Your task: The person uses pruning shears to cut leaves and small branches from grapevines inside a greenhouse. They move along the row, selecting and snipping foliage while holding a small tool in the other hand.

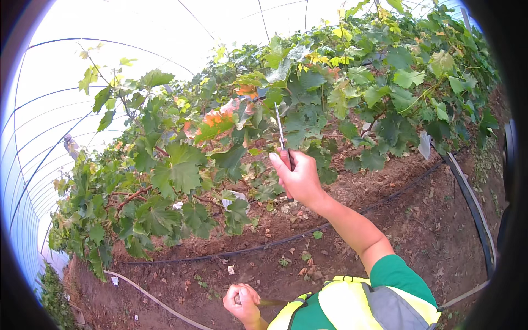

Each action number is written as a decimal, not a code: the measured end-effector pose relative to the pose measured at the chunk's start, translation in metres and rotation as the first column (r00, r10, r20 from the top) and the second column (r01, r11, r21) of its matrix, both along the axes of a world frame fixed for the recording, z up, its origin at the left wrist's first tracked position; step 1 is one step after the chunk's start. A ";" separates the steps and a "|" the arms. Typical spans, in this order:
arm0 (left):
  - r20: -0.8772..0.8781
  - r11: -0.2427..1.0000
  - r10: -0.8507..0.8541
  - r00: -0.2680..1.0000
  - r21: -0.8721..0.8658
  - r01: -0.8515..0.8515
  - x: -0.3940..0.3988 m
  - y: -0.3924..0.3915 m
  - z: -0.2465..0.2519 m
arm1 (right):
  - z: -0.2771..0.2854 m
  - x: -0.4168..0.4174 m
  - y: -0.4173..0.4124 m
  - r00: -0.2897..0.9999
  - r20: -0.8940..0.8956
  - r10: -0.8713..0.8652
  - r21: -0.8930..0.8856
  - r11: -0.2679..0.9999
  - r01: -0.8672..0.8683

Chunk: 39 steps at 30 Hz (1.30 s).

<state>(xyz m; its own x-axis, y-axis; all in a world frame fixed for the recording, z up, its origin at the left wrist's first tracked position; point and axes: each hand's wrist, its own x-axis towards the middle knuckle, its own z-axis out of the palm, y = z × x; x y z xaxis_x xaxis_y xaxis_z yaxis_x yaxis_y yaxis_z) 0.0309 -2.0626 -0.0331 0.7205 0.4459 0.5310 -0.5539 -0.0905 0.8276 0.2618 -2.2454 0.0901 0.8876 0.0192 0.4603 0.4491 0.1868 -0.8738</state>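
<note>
My right hand (pixel 301 177) is raised in front of the grapevine (pixel 181 173), gripping slim garden snips (pixel 281 128) by their red and black handles. The narrow metal blades look closed and point up into the leaves. I cannot tell whether the tip touches a leaf. Lower down, close to my body, my left hand (pixel 242 303) is closed around a handle-like thing (pixel 237 299) with a round brown end. A dull olive strip (pixel 272 302) shows on the other side of that fist; whether it belongs to the same thing is unclear.
Red-brown orange leaves (pixel 216 119) stand among the green ones. A black irrigation hose (pixel 247 250) runs along the soil (pixel 371 255). A pale pipe (pixel 152 295) and a dark strip (pixel 470 202) lie nearby. White bags (pixel 424 145) hang in the vines. Greenhouse hoops (pixel 111 40) arch above.
</note>
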 end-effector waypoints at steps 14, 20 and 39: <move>-0.020 1.000 -0.010 1.000 -0.013 0.010 0.002 -0.002 0.000 | -0.023 0.026 -0.030 0.886 -0.335 0.319 -0.044 0.934 -0.353; -0.019 0.999 0.023 1.000 -0.026 -0.023 -0.008 -0.001 -0.002 | 0.010 0.055 -0.051 0.745 -0.517 0.420 -0.054 0.853 -0.519; -0.047 0.972 0.128 0.991 0.205 -0.116 -0.053 -0.021 0.014 | -0.053 0.036 -0.014 0.987 0.154 0.040 -0.049 0.998 -0.033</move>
